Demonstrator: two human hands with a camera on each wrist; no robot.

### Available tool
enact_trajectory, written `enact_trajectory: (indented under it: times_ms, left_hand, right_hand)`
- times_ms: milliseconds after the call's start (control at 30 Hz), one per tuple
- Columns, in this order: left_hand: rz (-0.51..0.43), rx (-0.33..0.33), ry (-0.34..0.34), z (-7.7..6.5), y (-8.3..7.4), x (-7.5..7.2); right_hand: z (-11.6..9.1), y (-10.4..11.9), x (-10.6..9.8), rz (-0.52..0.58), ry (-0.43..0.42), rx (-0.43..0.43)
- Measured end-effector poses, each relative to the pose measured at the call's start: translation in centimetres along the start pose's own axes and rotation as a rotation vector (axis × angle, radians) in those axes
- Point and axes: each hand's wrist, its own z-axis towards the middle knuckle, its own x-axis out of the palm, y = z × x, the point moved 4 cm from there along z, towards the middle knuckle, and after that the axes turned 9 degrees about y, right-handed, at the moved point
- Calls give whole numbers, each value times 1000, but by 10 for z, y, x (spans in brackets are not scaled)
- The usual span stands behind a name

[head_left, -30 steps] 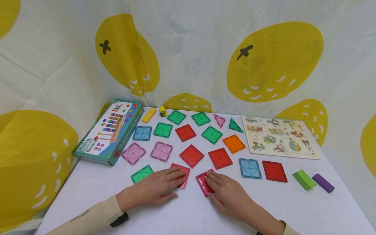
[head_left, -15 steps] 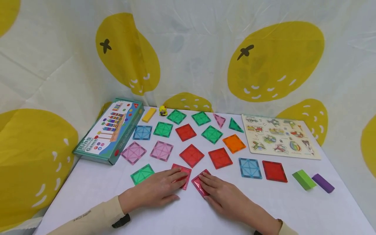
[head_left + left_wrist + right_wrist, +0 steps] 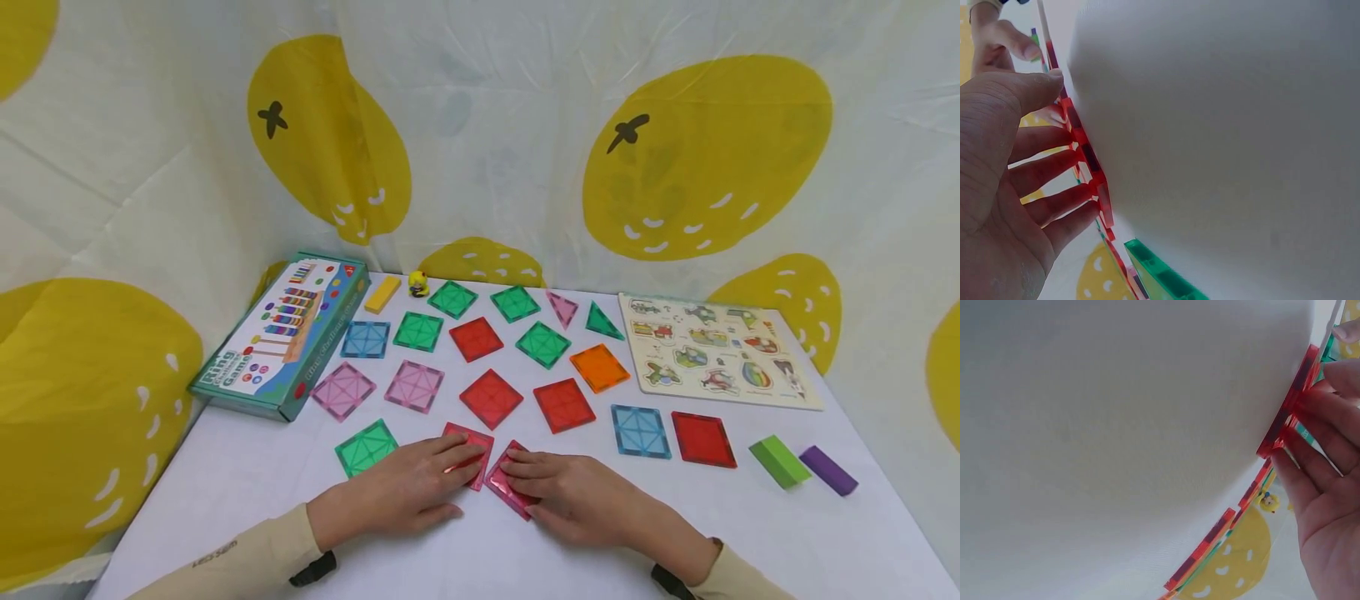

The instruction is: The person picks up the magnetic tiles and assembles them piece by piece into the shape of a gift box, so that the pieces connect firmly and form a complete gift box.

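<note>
My left hand (image 3: 408, 487) lies on the near middle of the table, its fairly straight fingers resting on a pinkish-red square magnetic tile (image 3: 477, 477). Beside it, my right hand (image 3: 581, 500) presses its fingers on a second pinkish-red magnetic tile (image 3: 504, 493), which is turned at an angle. The near corners of both tiles stand close together; whether they touch, I cannot tell. In the left wrist view, fingertips meet the face of the red tile (image 3: 1089, 156), with the thumb lying apart from them. The right wrist view shows fingertips against the other red tile (image 3: 1277, 428).
Several flat magnetic tiles surround the hands, including a green tile (image 3: 366, 448), a red tile (image 3: 491, 398) and a blue tile (image 3: 640, 432). A game box (image 3: 281, 333) lies left, a picture puzzle board (image 3: 712, 350) right. Green (image 3: 780, 461) and purple blocks (image 3: 828, 470) sit far right.
My right hand has slid its tile leftward and slightly nearer to me, narrowing the gap between the two red tiles. My left hand and its tile have shifted slightly right.
</note>
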Motion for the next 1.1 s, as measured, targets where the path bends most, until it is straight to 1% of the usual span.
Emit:
enact_trajectory:
  times_ms: [100, 233, 467, 667, 933, 1100]
  left_hand:
    - [5, 3, -6, 0, -2, -1]
    - [12, 3, -13, 0, -3, -1]
    - [-22, 1, -16, 0, -6, 1]
    - [-35, -7, -4, 0, -10, 4]
    - [-4, -9, -10, -1, -15, 6]
    - [5, -34, 11, -1, -18, 5]
  right_hand:
    - [2, 1, 0, -3, -4, -25]
    - [2, 1, 0, -7, 5, -35]
    - [3, 1, 1, 7, 3, -66]
    - [3, 2, 4, 30, 10, -59]
    - [0, 3, 4, 34, 17, -59]
    - [0, 4, 3, 5, -3, -70]
